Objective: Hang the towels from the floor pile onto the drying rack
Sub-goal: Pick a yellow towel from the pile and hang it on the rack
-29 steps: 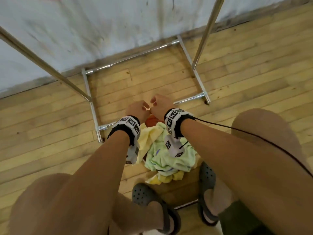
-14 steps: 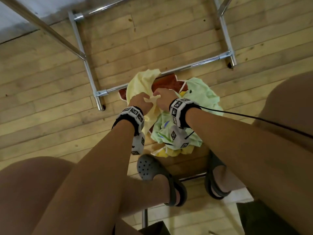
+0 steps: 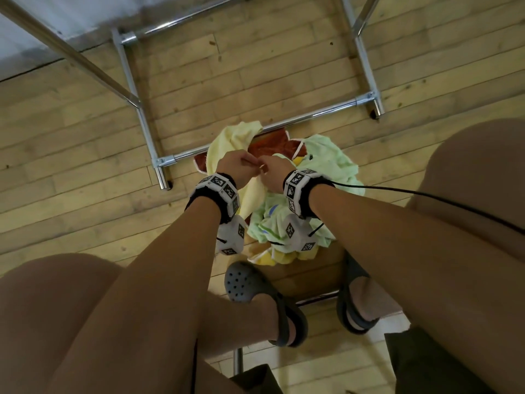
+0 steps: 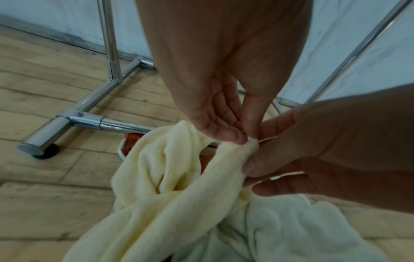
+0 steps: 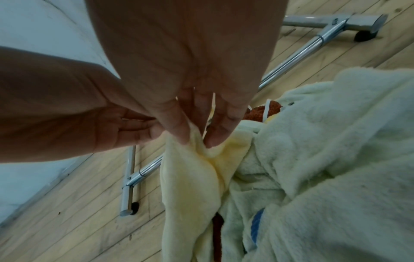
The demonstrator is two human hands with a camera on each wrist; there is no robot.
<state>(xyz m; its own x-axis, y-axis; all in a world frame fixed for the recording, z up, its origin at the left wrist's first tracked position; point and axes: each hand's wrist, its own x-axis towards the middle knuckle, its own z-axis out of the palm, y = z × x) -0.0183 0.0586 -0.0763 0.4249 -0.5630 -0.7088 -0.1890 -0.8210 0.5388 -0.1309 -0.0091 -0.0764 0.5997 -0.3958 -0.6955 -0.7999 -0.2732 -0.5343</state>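
A pile of towels lies on the wooden floor against the chrome drying rack's base [image 3: 306, 116]: a pale yellow towel [image 3: 227, 143] on the left, a rust-red one [image 3: 272, 147] behind, a light green one [image 3: 326, 166] on the right. Both hands meet over the pile. My left hand [image 3: 241, 166] pinches an edge of the pale yellow towel [image 4: 179, 186] between thumb and fingertips. My right hand [image 3: 272, 172] pinches the same edge right beside it, and the yellow towel [image 5: 190, 177] hangs down from its fingers.
The rack's slanted poles [image 3: 71, 58] rise at the left and upper right, with a white wall [image 3: 42, 29] behind. My knees and my feet in grey clogs [image 3: 255, 291] flank the pile. A black cable [image 3: 426, 197] runs from my right wrist.
The view has tilted down from the rack base to the pile. Both hands stay together on the yellow towel's edge and have shifted slightly right above the pile.
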